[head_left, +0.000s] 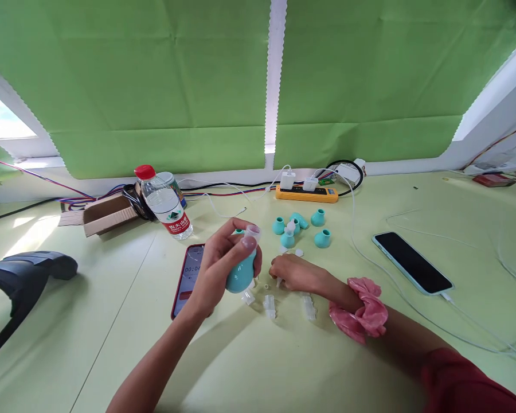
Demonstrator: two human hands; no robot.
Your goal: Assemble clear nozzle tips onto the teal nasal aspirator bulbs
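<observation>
My left hand is closed around a teal rubber bulb with a clear plastic cap at its top, held above the table. My right hand, with a pink scrunchie on the wrist, rests on the table with its fingers curled over small clear plastic pieces; a small white piece pokes out under the fingers. Clear plastic tips lie just in front of both hands. Several more teal bulbs sit a little beyond the right hand.
A phone with a red case showing a timer lies under my left hand. A water bottle, a cardboard box, a yellow power strip and a charging phone stand around. A black chair arm is at left.
</observation>
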